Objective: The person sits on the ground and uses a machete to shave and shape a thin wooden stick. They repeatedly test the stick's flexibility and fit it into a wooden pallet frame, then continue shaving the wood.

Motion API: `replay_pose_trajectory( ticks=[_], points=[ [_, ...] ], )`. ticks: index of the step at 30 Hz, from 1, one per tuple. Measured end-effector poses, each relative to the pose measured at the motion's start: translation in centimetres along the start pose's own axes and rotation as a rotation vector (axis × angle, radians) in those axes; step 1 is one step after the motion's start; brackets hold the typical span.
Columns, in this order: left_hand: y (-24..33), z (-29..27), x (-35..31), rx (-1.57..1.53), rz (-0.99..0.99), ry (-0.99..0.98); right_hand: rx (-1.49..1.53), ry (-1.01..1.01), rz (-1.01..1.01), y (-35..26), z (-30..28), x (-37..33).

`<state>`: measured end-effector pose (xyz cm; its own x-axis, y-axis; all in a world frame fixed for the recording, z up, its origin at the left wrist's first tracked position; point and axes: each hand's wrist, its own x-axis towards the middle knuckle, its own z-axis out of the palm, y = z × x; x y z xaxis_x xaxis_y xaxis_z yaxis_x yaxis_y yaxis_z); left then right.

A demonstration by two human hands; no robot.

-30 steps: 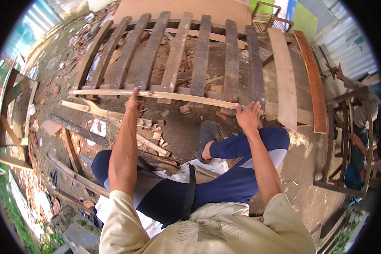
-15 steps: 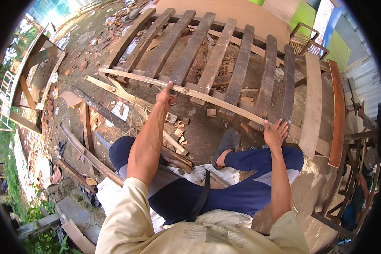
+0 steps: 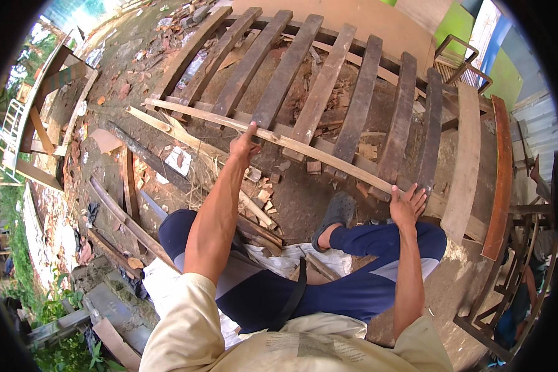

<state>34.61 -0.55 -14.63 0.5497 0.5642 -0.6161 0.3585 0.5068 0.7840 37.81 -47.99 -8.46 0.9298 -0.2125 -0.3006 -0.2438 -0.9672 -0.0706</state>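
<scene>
Left grip (image 3: 245, 147) pinches a thin wooden strip (image 3: 322, 156) across dark slats (image 3: 323, 84); right grip (image 3: 407, 208) lies spread at its end.

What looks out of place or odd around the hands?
Loose wood scraps litter the ground left of the grey clog, looking untidy. The reddish-brown board looks odd because its colour differs from the dark slats. The grip of the left hand on the thin strip looks ordinary.

View rotated, slatted wooden frame (image 3: 324, 87) now slanting down rightward
</scene>
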Motion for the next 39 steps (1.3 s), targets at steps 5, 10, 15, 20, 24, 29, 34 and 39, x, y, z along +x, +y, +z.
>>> replay_pose_trajectory(
  ticks=[5, 10, 15, 20, 24, 29, 34, 39],
  points=[
    [1.6, 0.9, -1.5, 0.141, -0.034, 0.044, 0.017, 0.012, 0.006, 0.4, 0.2, 0.4],
    [1.2, 1.9, -2.7, 0.729, 0.406, 0.646, 0.053, -0.008, 0.003, 0.0, -0.1, 0.6],
    [4.2, -0.2, -3.3, 1.314, 0.481, 0.352, 0.051, -0.044, 0.026, 0.0, -0.3, 0.6],
    [7.8, -2.3, -3.0, 1.466, 0.401, 0.131, 0.027, -0.085, 0.047, -0.3, -0.8, 0.5],
    [9.8, -1.8, -3.8, 1.542, 0.326, 0.068, -0.004, -0.124, 0.063, 0.4, -1.0, 0.3],
    [10.1, -1.9, -3.3, 1.523, 0.25, 0.014, 0.021, -0.104, 0.03, 0.2, -0.7, 0.7],
    [7.7, -2.1, -3.4, 1.502, 0.359, 0.113, 0.06, -0.033, 0.005, 0.0, -0.4, 0.6],
    [5.6, -2.4, -2.5, 1.459, 0.453, 0.17, 0.073, 0.199, -0.133, -1.2, -0.8, -0.9]
  ],
)
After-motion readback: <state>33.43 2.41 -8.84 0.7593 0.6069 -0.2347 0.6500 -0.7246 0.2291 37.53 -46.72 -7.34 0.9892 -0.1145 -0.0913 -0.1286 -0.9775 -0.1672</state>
